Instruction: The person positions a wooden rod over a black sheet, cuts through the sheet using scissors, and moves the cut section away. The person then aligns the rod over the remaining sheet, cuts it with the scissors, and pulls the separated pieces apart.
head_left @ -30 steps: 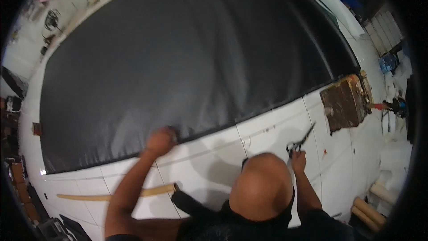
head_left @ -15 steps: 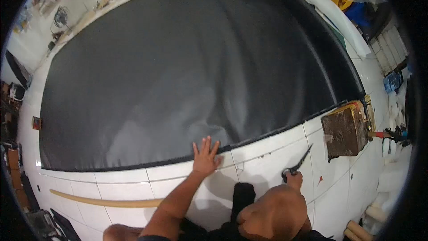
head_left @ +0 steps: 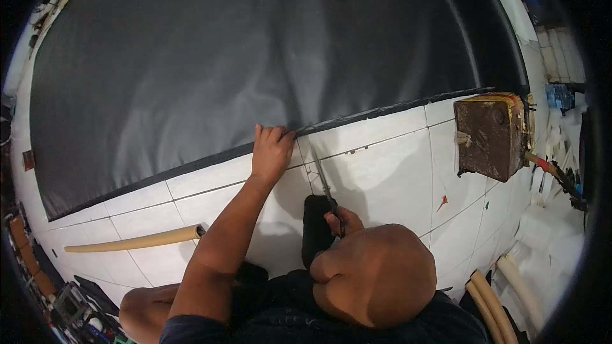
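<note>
A large sheet of black material (head_left: 210, 57) is spread over the white tiled floor, with slight wrinkles across it. My left hand (head_left: 273, 153) is at the sheet's near edge, its fingers bent over the edge and closed on it. Below and to the right, my right hand (head_left: 344, 222) grips the handles of the scissors (head_left: 326, 185). Their blades point up toward the sheet's edge, a little right of my left hand, apart from the material. My knee partly hides the right wrist and forearm.
A worn brown block (head_left: 488, 137) stands by the sheet's right corner, with a red-banded tool (head_left: 542, 164) beside it. A tan tube (head_left: 137, 240) lies on the tiles at left. More rolls (head_left: 491, 306) lie at lower right. A small red scrap (head_left: 442, 202) is on the floor.
My left hand has gone from lying spread on the sheet to closing on its edge. My right hand has brought the scissors left, toward that edge. The view has shifted.
</note>
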The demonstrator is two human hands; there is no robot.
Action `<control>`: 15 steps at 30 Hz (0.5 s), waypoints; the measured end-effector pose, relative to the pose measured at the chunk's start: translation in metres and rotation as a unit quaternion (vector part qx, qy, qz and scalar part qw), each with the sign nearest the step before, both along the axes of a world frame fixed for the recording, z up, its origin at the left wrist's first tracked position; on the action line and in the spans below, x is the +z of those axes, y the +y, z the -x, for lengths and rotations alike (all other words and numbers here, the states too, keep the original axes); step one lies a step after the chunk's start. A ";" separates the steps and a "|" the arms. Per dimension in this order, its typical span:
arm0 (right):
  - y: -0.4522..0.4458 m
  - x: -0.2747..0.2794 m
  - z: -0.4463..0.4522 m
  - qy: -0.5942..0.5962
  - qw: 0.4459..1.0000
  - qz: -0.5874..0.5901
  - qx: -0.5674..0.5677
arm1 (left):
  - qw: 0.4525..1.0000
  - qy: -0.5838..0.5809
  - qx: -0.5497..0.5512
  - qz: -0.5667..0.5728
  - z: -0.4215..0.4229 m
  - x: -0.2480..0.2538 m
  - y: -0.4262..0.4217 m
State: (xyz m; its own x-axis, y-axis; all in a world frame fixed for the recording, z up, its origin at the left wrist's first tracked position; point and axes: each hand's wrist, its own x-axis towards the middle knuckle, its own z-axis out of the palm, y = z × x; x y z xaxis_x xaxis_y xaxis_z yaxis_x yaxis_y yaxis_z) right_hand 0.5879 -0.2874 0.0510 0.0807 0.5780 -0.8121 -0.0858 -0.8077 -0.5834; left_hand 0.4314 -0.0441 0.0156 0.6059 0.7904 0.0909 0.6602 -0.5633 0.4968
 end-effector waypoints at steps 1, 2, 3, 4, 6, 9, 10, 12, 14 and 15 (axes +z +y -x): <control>0.008 0.007 -0.006 -0.003 0.997 0.027 0.069 | 1.000 -0.004 0.011 0.018 0.000 0.000 0.000; 0.020 0.012 -0.005 -0.003 0.997 0.029 0.068 | 0.999 -0.010 0.022 0.035 -0.002 -0.001 0.000; 0.034 0.016 0.001 0.048 0.997 0.063 0.002 | 0.999 -0.010 0.019 0.038 -0.002 -0.001 0.000; 0.044 0.019 0.003 0.075 0.993 0.081 -0.033 | 0.999 -0.022 0.024 0.044 0.000 -0.002 0.001; 0.064 0.026 0.004 0.068 0.996 0.064 -0.009 | 0.998 -0.032 0.027 0.051 0.002 -0.002 0.001; 0.067 0.010 0.015 0.004 0.998 -0.014 0.059 | 0.998 -0.039 0.031 0.048 0.003 0.002 0.002; 0.069 0.006 0.019 -0.029 0.996 -0.056 0.064 | 0.996 -0.054 0.040 0.051 0.002 0.003 0.002; 0.068 0.001 0.023 -0.037 0.996 -0.061 0.056 | 0.995 -0.070 0.046 0.053 0.000 0.006 0.002; 0.072 0.005 0.025 -0.045 0.996 -0.064 0.048 | 0.995 -0.064 0.048 0.057 0.000 0.005 0.002; 0.073 0.008 0.025 -0.064 0.994 -0.070 0.054 | 0.995 -0.064 0.048 0.057 0.001 0.005 0.002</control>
State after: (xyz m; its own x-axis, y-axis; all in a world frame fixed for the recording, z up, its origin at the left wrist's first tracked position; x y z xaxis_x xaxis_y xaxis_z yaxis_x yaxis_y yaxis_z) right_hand 0.5630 -0.2145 0.0589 0.1085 0.6958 -0.7100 0.0790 -0.7180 -0.6915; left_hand 0.4306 -0.0422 0.0207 0.5165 0.8535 0.0689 0.6354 -0.4360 0.6373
